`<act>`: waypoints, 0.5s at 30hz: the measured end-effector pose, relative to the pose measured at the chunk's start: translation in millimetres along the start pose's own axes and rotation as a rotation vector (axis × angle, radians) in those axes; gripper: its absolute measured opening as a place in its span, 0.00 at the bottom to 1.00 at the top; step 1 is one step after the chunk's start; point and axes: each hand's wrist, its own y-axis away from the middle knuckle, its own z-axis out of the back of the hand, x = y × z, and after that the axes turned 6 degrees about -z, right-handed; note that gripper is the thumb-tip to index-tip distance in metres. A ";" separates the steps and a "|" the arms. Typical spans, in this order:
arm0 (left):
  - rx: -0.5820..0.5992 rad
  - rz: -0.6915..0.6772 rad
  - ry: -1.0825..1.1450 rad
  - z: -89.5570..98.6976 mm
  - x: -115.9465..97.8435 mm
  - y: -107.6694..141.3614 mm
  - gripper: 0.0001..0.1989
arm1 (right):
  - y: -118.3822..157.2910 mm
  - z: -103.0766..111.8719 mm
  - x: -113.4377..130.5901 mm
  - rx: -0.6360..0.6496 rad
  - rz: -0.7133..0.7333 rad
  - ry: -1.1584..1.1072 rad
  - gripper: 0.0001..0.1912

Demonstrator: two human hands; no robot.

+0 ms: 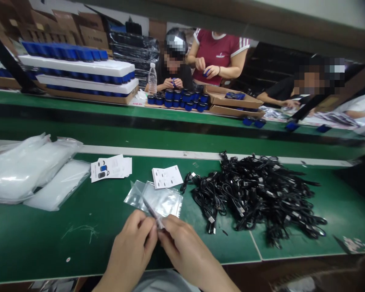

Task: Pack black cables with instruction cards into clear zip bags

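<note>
Plastic bag (pixel 152 210) is pinched where left hand (pixel 135 237) and right hand (pixel 184 241) meet.

Plastic bags (pixel 164 198) are lying on the table (pixel 54 235). Behind them, a card stack (pixel 168 177) is sitting; behind and left, leaflets (pixel 112 168) are resting; farther left, packets (pixel 24 174) are lying; to their right, a cable heap (pixel 257 194) is spreading.

Bags (pixel 166 200) look like shiny, crinkly plastic, leaflets (pixel 168 177) smooth paper, cables (pixel 255 198) kinda satin plastic with bright metal plugs (pixel 211 219), table (pixel 88 253) smooth-ish.
</note>
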 end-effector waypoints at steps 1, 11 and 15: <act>-0.002 -0.002 0.014 1.7 0.2 0.7 0.12 | -0.2 2.8 -0.1 0.000 0.001 -0.041 0.10; 0.179 -0.004 0.259 7.6 -6.7 10.9 0.10 | -19.6 -11.8 -15.2 -0.121 -0.224 -0.290 0.09; 0.178 0.059 0.166 2.7 5.5 7.6 0.12 | -30.3 38.8 -18.7 0.087 0.095 0.171 0.10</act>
